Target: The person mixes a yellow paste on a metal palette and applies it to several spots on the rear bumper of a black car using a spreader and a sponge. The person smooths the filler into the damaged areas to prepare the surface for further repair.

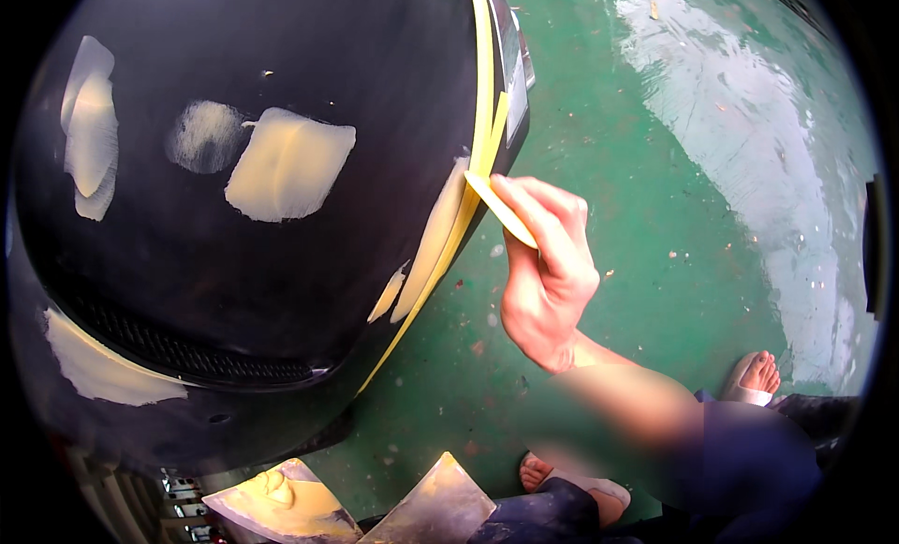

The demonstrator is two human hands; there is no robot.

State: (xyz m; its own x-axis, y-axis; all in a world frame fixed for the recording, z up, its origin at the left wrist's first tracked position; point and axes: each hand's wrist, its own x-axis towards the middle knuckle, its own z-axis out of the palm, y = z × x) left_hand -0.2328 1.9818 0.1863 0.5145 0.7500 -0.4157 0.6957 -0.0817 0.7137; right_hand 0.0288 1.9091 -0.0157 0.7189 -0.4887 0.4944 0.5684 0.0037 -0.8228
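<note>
My right hand pinches a thin yellow spreader between thumb and fingers. The spreader's tip meets the edge of the dark car panel, at the upper end of a long strip of cream filler. Yellow masking tape follows that edge. A small filler smear lies beside the strip's lower end. At the bottom of the view, a putty-smeared board carries a yellow lump of filler, and a greyish, stained plate sits beside it. My left hand does not show.
More filler patches cover the panel: a squarish one, a faint round one, a long one and one below the black grille. Green floor with a pale wet-looking band lies right. My sandalled feet stand lower right.
</note>
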